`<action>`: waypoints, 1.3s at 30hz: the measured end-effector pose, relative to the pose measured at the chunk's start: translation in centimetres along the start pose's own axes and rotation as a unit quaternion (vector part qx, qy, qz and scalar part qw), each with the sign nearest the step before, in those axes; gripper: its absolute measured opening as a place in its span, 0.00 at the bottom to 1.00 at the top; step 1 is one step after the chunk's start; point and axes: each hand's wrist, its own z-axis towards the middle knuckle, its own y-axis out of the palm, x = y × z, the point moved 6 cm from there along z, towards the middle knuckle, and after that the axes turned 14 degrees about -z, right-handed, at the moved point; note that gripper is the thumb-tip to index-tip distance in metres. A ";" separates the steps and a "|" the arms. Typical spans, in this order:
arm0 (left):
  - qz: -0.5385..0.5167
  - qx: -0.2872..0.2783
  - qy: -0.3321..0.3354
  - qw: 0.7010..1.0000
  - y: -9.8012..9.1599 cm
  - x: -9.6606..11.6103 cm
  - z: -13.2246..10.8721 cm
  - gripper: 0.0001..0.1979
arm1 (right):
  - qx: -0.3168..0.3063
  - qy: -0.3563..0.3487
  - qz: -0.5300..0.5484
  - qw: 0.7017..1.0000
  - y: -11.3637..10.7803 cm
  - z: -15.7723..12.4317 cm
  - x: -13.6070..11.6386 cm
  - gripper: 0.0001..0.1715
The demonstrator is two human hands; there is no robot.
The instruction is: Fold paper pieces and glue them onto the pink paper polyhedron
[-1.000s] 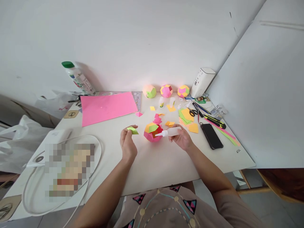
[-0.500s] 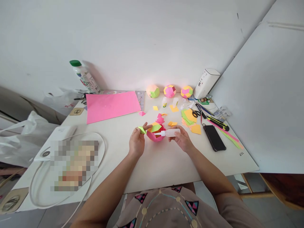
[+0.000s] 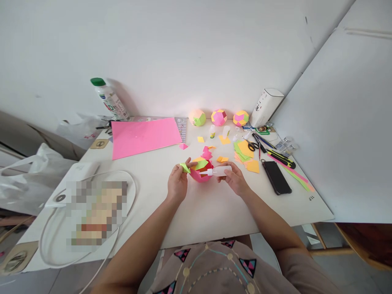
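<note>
Between thumb and fingers, my left hand pinches a folded green paper piece. My right hand is closed around a white glue bottle, whose narrow nozzle points left toward the green piece. Below and between the hands sits a partly built paper ball, pink outside with orange and green pieces at its open top. The nozzle passes in front of the ball's opening; whether glue is coming out is too small to tell. Just behind the ball lie folded pink pieces.
Finished paper balls line the wall. Right of my hands are square paper sheets, scissors, a box cutter and a black phone. A pink board and a coiled white cable occupy the left.
The green piece in my left hand has turned slightly and shifted a little right and down. The glue bottle stays in almost the same place.
</note>
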 end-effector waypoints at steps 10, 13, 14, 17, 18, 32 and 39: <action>-0.030 -0.001 -0.014 0.999 0.1 -0.1 -0.1 0.13 | 0.001 -0.001 -0.001 1.000 0.0 0.1 0.1 0.13; -0.048 -0.002 -0.021 0.999 0.1 -0.3 -0.1 0.12 | 0.001 -0.003 -0.003 1.000 0.2 0.1 0.1 0.14; -0.049 -0.003 -0.020 0.999 0.1 -0.3 -0.1 0.12 | 0.002 -0.004 -0.004 1.000 0.2 0.1 0.1 0.14; -0.047 -0.004 -0.015 0.999 0.0 -0.3 -0.1 0.12 | 0.008 -0.012 -0.006 1.000 0.2 0.1 0.1 0.14; -0.047 -0.003 -0.014 0.999 0.0 -0.3 -0.1 0.12 | 0.009 -0.013 -0.006 1.000 0.1 0.1 0.1 0.14; -0.060 0.003 -0.016 0.998 0.1 -0.4 -0.1 0.11 | -0.020 0.027 0.051 0.998 0.7 0.1 0.5 0.14; -0.050 0.003 -0.003 0.999 -0.1 -0.1 0.0 0.10 | -0.003 0.061 0.159 0.985 0.0 0.2 0.1 0.11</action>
